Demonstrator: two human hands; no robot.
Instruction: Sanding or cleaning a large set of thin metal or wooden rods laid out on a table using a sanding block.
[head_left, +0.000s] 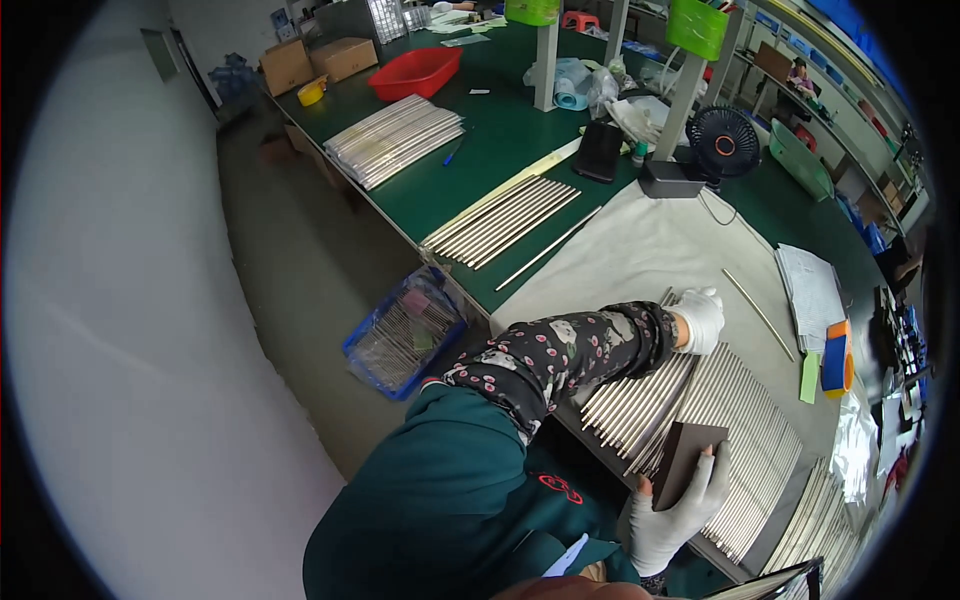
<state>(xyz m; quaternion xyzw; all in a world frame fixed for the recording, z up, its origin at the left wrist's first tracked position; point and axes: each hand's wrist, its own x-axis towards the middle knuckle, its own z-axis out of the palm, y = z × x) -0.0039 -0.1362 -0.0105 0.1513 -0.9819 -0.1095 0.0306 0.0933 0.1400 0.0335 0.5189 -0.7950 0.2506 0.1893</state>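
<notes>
My left hand [699, 318], in a white glove, is closed over the far ends of a group of slim silver metal rods [640, 405]. Some rod tips show just beyond the fingers, and the patterned sleeve hides part of the group. A wide row of similar rods [750, 430] lies side by side to the right. My right hand [680, 515] wears a white glove with bare fingertips and grips a dark brown rectangular block [683, 450]. That block rests over the near part of the rods, beside the seam between the two groups.
One loose rod [758, 313] lies on the pale cloth [640, 240]. Farther off are a rod row [510, 220], a wrapped rod stack [395, 140], a red basin [415, 73] and a small black fan [722, 142]. Tape rolls [837, 360] sit right; a blue crate [405, 335] stands below the table edge.
</notes>
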